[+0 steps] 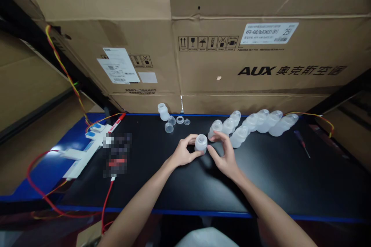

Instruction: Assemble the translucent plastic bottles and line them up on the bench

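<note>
My left hand [183,153] is closed around a small frosted plastic bottle [201,145], thumb on the near side and fingers on the far side. The bottle's open, ringed neck faces up toward me. Just right of it, my right hand [227,159] is curved with thumb and fingers apart, and nothing shows between them. Behind my right fingertips stands a capped bottle [216,128]. More capped bottles [239,136] stand close together to the right. Farther back on the left are an uncapped bottle [163,112], clear domed caps [169,127], a ring collar [180,119] and a small teat-like piece [187,122].
A black mat [162,185] covers the blue-edged table. At left lie a white power strip [87,154], red and yellow cables, and a pixelated object [117,158]. A screwdriver [302,144] lies at right. A large cardboard box [208,69] walls off the back.
</note>
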The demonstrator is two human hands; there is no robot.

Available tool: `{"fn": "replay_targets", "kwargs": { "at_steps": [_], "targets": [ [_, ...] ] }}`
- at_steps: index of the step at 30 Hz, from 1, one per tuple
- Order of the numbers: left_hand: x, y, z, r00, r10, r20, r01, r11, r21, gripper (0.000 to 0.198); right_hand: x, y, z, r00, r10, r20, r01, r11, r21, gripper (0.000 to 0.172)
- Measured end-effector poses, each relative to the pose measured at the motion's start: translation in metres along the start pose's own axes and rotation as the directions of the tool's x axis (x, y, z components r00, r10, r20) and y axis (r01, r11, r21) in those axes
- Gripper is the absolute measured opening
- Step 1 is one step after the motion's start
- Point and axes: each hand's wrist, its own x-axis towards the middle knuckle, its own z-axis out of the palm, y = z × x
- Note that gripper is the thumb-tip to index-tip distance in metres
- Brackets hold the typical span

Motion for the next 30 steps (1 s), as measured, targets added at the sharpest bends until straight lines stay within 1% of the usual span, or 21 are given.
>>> {"fn": "replay_targets", "kwargs": {
  "at_steps": [1,2,5,7,8,10,12,13,14,15,18,19,22,23,25,28,30],
  "targets": [
    [0.0,0.001,-0.001,1.0,0.01,0.026,-0.01,1.0,0.009,0.055,0.001,-0.001,-0.002,1.0,-0.019,-0.002,0.019,1.0,-0.014,0.051],
    [-0.001,0.002,-0.002,0.998,0.023,0.054,-0.024,1.0,0.016,0.057,0.002,-0.003,-0.005,0.999,-0.042,0.02,0.043,0.999,-0.019,0.051],
    [-0.002,0.007,-0.007,0.991,0.057,0.123,-0.058,0.998,0.008,0.058,0.006,-0.012,-0.011,0.984,-0.089,0.156,0.087,0.996,0.016,0.053],
    [-0.002,0.011,-0.01,0.988,0.052,0.144,-0.053,0.999,0.0,0.053,0.008,-0.017,-0.012,0.966,-0.088,0.245,0.074,0.995,0.064,0.057],
    [-0.003,0.013,-0.011,0.988,0.045,0.15,-0.045,0.999,-0.001,0.05,0.008,-0.018,-0.012,0.959,-0.081,0.271,0.061,0.995,0.084,0.06],
    [-0.004,0.015,-0.011,0.987,0.041,0.157,-0.042,0.999,0.003,0.049,0.007,-0.017,-0.011,0.961,-0.074,0.266,0.052,0.995,0.087,0.069],
    [-0.005,0.015,-0.009,0.984,0.067,0.165,-0.071,0.997,0.015,0.052,0.006,-0.013,-0.009,0.973,-0.076,0.217,0.071,0.997,0.031,0.079],
    [-0.006,0.014,-0.008,0.982,0.091,0.165,-0.096,0.995,0.022,0.054,0.005,-0.011,-0.008,0.977,-0.081,0.197,0.084,0.996,-0.009,0.081],
    [-0.006,0.014,-0.006,0.98,0.119,0.16,-0.125,0.992,0.029,0.055,0.004,-0.01,-0.007,0.977,-0.088,0.192,0.099,0.994,-0.048,0.079],
    [-0.007,0.013,-0.004,0.977,0.146,0.153,-0.153,0.988,0.035,0.055,0.004,-0.008,-0.006,0.974,-0.097,0.203,0.115,0.99,-0.077,0.072],
    [-0.007,0.013,-0.001,0.973,0.185,0.136,-0.191,0.981,0.034,0.051,0.005,-0.009,-0.007,0.953,-0.14,0.27,0.166,0.983,-0.074,0.046],
    [-0.007,0.013,-0.001,0.975,0.181,0.132,-0.185,0.982,0.026,0.049,0.006,-0.01,-0.008,0.943,-0.154,0.295,0.177,0.983,-0.053,0.043],
    [-0.006,0.014,-0.002,0.984,0.134,0.113,-0.134,0.991,-0.003,0.049,0.009,-0.014,-0.011,0.924,-0.172,0.341,0.182,0.983,0.003,0.046],
    [-0.006,0.014,-0.003,0.987,0.119,0.105,-0.119,0.993,-0.007,0.049,0.009,-0.014,-0.011,0.927,-0.168,0.336,0.174,0.985,0.011,0.045],
    [-0.006,0.012,-0.003,0.99,0.114,0.084,-0.114,0.993,-0.001,0.05,0.01,-0.015,-0.01,0.943,-0.148,0.299,0.151,0.988,0.012,0.039],
    [-0.007,0.008,0.0,0.985,0.169,0.03,-0.17,0.985,0.032,0.055,0.01,-0.011,-0.006,0.969,-0.107,0.221,0.113,0.994,-0.012,0.028],
    [-0.007,0.008,0.001,0.983,0.182,0.021,-0.182,0.982,0.05,0.059,0.009,-0.007,-0.004,0.983,-0.093,0.157,0.099,0.995,-0.03,0.031]
  ]
}}
